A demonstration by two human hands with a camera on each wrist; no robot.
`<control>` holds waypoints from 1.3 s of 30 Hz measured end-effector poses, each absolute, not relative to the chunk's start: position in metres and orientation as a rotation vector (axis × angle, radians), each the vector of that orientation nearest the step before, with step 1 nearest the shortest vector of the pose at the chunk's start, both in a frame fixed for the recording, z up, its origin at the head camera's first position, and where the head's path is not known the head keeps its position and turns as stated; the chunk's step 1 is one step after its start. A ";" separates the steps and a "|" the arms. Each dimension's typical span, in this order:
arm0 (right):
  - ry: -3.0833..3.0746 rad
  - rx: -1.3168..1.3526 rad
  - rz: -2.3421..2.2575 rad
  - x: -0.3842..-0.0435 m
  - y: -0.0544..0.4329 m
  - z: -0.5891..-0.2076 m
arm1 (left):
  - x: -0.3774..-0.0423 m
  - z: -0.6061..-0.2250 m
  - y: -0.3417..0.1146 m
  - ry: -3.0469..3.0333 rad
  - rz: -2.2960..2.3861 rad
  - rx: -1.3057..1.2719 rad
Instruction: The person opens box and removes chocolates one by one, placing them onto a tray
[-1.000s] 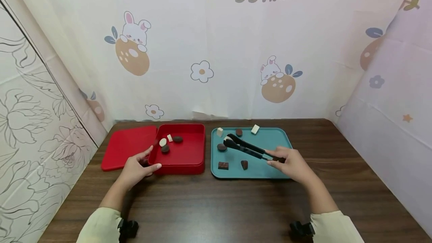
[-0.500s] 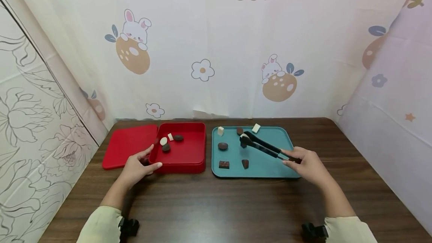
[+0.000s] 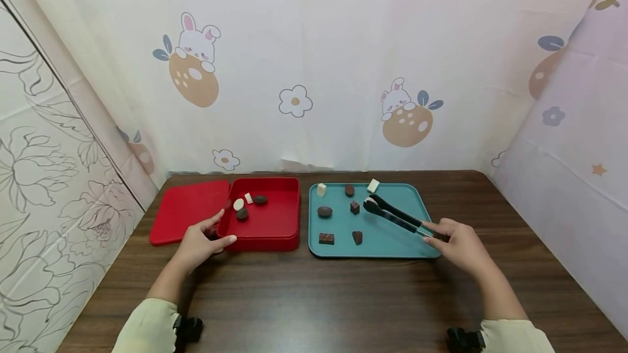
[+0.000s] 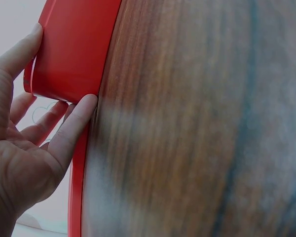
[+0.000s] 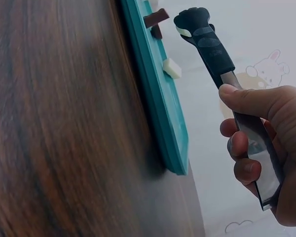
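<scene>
Pale piece (image 5: 183, 32), one; gripped between the black, scalloped heads of the tongs (image 3: 396, 217), above the right half of the tray (image 3: 387, 241) in the head view. Mostly hidden; full shape not readable.
Step in hand, by judgement: tong-handling of this single piece. Next move would call for an even pinch and, for release, support directly beneath; a smooth surface could slip.
Tongs: dark heads, bright flat metal handles. Held in the right hand (image 3: 456, 241), thumb and fingers closed about the metal.
Tray: teal, shallow, rounded corners, raised rim. Bears dark pieces: oval (image 3: 324, 211), disc (image 3: 349, 190), cube (image 3: 355, 207), oblong bar (image 3: 326, 238), wedge (image 3: 357, 237). Also a white cube (image 3: 321, 189) and, at the far rim, a white block (image 3: 373, 185).
Box (image 3: 262, 245): red, glossy, deep-walled; two white and two dark pieces inside. Left hand (image 3: 198, 243) spread wide, touching its near left corner.
Lid (image 3: 186, 211): red, flat, beside the box.
Worktop (image 3: 294, 298): dark, streaked wood grain.
</scene>
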State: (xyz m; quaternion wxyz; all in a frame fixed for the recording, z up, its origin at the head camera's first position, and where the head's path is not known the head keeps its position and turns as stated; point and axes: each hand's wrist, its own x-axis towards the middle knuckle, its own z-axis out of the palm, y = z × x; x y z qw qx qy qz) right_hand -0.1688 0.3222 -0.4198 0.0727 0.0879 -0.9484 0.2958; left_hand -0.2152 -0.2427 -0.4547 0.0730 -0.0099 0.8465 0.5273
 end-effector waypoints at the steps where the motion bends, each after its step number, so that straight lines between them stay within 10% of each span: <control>1: -2.857 0.253 0.877 -0.169 0.323 -0.420 | -0.215 -0.455 -0.242 2.543 1.583 -0.029; 39: -2.901 0.025 0.990 -0.173 0.333 -0.424 | -0.215 -0.455 -0.242 2.530 1.595 -0.033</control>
